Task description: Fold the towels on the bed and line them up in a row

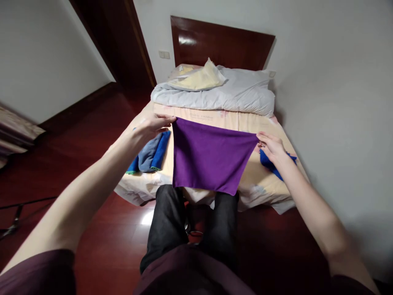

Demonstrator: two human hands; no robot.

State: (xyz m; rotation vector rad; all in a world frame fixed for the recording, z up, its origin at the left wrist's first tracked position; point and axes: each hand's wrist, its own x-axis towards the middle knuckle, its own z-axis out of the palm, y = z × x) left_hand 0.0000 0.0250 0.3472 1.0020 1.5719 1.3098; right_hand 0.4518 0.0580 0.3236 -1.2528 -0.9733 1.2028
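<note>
Between both sets of fingertips, a purple cloth [208, 157] hangs stretched; the left hand [152, 125] and right hand [272, 147] pinch its top corners (blue cloths [152, 153] lie below the left fingers).

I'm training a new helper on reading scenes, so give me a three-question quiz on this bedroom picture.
1. True or false: the purple cloth is held up by two corners, one in the left hand and one in the right hand.
2. What lies on the bed under the left hand? A) folded blue and grey cloths B) a book C) a shoe
3. Fill in: the rolled white duvet lies at the bed's ____ end.

Key: 1 true; 2 A; 3 headboard.
</note>
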